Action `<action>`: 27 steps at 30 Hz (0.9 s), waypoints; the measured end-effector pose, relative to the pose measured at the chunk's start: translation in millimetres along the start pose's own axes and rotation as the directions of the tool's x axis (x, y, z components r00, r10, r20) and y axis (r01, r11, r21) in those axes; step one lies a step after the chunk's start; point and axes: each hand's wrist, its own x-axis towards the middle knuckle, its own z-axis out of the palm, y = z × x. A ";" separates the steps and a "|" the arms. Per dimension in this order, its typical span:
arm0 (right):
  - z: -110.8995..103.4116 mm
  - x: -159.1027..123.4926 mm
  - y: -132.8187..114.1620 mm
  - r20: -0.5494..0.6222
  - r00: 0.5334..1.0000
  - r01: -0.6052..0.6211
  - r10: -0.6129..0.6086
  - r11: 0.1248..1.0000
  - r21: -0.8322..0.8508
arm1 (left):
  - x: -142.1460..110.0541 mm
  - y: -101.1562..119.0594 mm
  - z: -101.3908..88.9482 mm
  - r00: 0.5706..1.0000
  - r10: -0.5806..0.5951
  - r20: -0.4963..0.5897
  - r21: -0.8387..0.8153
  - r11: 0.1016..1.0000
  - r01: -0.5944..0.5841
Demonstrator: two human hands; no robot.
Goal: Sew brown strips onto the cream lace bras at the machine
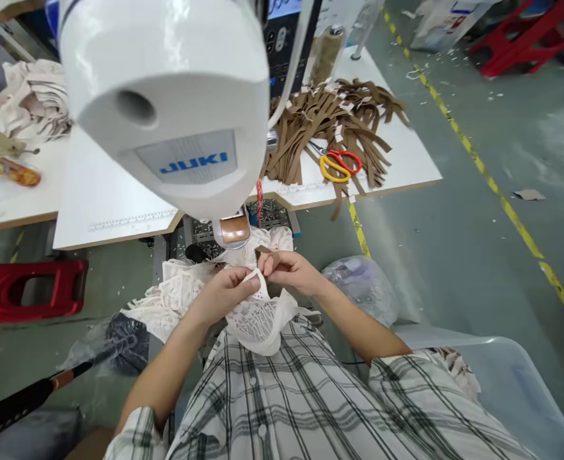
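Observation:
My left hand (224, 292) and my right hand (288, 269) meet in front of my chest, both pinched on a piece of white lace fabric (258, 322). The lace hangs down over my plaid shirt. My right fingers also pinch a small brown strip (264, 251) at the lace's upper edge. More white lace (176, 291) is piled just beyond my hands, under the head of a white JUKI sewing machine (167, 96). A copper-coloured part (234, 230) sits below the machine head.
The white sewing table (397, 160) carries a heap of brown strips (320, 128) and red-and-yellow scissors (339, 165). A pale fabric pile (32, 96) lies far left. A red stool (27, 291) stands left, a translucent bin (502, 377) right, a plastic bag (359, 281) nearby.

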 end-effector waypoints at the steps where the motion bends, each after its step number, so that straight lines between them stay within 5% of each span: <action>1: 1.8 0.6 4.1 -0.033 0.998 -0.043 0.046 0.996 0.077 | -0.1 -2.1 -0.6 0.999 0.010 -0.033 -0.014 1.000 -0.011; 4: 9.7 -0.1 18.1 0.013 0.956 -0.282 0.292 0.910 0.305 | -3.1 -3.8 1.3 0.981 0.057 -0.187 0.062 0.997 -0.046; 7: 19.5 1.1 25.6 0.067 0.912 -0.405 0.406 0.857 0.319 | -7.2 -1.4 6.6 0.950 0.148 -0.273 0.249 0.965 -0.078; 11: 23.2 12.8 14.8 -0.203 0.909 -0.303 0.363 0.913 0.274 | -9.0 -0.3 11.7 0.937 0.207 -0.282 0.397 0.914 -0.083; 14: 14.6 18.4 -2.4 -0.430 0.880 -0.174 0.202 0.979 0.104 | -8.2 -1.2 9.0 0.910 0.262 -0.322 0.439 0.893 -0.102; 16: 7.6 16.6 -14.4 -0.478 0.870 -0.141 0.121 0.990 -0.006 | -7.2 -2.2 4.6 0.880 0.309 -0.361 0.465 0.878 -0.118; 20: 5.3 7.2 -35.8 -0.250 0.951 -0.245 0.181 0.935 -0.256 | -3.9 -4.4 -1.0 0.841 0.375 -0.389 0.524 0.841 -0.132; 23: 14.4 5.7 -47.6 -0.137 0.990 -0.111 0.042 0.828 -0.549 | -1.9 -4.2 0.8 0.841 0.386 -0.380 0.553 0.823 -0.128; 27: 26.5 11.8 -53.3 -0.049 0.998 -0.051 0.024 0.744 -0.667 | -1.9 -4.4 4.8 0.867 0.390 -0.310 0.561 0.812 -0.165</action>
